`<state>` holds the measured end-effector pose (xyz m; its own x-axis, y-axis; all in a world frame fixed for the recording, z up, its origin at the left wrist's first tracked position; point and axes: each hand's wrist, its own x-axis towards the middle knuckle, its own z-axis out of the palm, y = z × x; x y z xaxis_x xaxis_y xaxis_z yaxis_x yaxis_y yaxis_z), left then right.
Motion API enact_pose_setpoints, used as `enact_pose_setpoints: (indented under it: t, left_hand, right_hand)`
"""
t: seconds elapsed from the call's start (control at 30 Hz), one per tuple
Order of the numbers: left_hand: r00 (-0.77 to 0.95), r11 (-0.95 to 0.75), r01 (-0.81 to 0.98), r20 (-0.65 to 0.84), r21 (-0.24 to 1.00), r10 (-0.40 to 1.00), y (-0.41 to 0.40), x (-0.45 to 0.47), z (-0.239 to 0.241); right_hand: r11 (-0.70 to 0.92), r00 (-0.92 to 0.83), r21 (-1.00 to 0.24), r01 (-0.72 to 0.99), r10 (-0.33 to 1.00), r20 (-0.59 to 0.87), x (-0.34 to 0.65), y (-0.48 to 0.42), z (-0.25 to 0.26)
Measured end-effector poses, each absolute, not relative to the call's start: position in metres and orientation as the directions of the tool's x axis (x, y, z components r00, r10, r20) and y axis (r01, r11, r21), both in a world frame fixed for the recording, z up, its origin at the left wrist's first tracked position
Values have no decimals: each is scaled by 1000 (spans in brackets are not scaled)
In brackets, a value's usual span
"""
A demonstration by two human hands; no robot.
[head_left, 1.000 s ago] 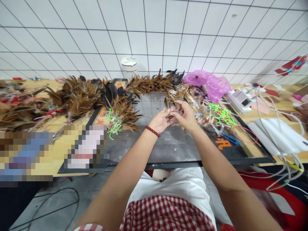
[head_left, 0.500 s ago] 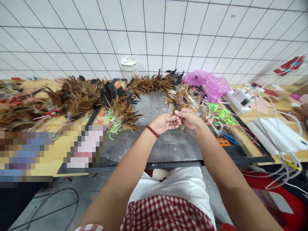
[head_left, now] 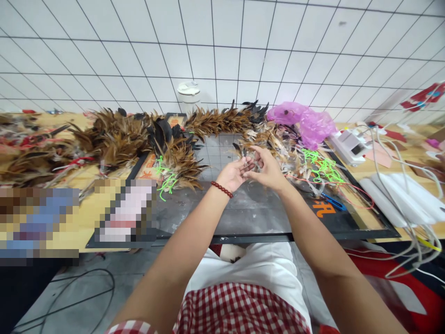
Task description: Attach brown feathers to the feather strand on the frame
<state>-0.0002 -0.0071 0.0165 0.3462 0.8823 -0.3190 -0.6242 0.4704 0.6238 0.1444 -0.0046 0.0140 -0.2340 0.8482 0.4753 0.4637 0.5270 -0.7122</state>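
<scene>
Two hands, the left hand (head_left: pixel 232 178) and the right hand (head_left: pixel 268 170), come together above the dark board (head_left: pixel 236 215) on the desk (head_left: pixel 86 213). The left hand's grip is half curled, palm turned up; the right hand's is rounded, thumb and fingers parted. Whatever lies between the fingertips is too small to make out, so I cannot tell if either has hold of anything. Just beyond them a dark feather (head_left: pixel 237 148) slants, its tip pointing away from the person and to the left; whether it is held is unclear. Loose feathers (head_left: pixel 269 138) lie past the right hand, pointing every which way. At the board's far side a feather garland (head_left: pixel 219 121) has its long axis running left to right. Well left of the hands, a feather bundle (head_left: pixel 181 160) lies with green strings (head_left: pixel 167 181) at its left and many brown tips pointing right, some toward the person.
</scene>
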Motion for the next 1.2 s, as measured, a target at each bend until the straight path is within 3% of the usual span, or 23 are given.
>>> enact_pose_setpoints:
  t: [0.07,0.13,0.3,0.6,0.7,0.8,0.9,1.0,1.2]
  left_hand:
    - [350,473,-627,-318,619,881,-7,0,16]
    - [361,471,-626,-305,621,882,-7,0,14]
    - [379,484,-611,-306,626,873,-10,2,13]
    - [385,510,-636,-334,580,860,-10,2,15]
    - [377,499,-633,-327,592,866,-10,2,14]
    - [307,437,-593,-312,677,899,-9,3,14]
    - [297,402,-436,-293,805,909,-9,3,13]
    - [388,433,-312,-303,846,871,-10,4,12]
    - [517,492,-287,-299,822,802,-10,2,12]
  right_hand:
    - [584,-270,-604,543,802,533,142,-7,13]
    - [591,-255,-570,571,787,562,140,-8,11]
    - [567,-192,-560,604,785,589,142,-5,9]
    - [618,-242,-479,623,735,634,144,-6,10]
    - [588,-179,-570,574,769,613,141,-6,11]
    - [412,-36,-829,378,901,431,141,-2,12]
    - [108,-112,-989,97,989,97,145,1,13]
    - [-83,-227,-995,-55,972,-68,148,0,14]
    - [-119,-125,-987,-111,987,-105,149,0,15]
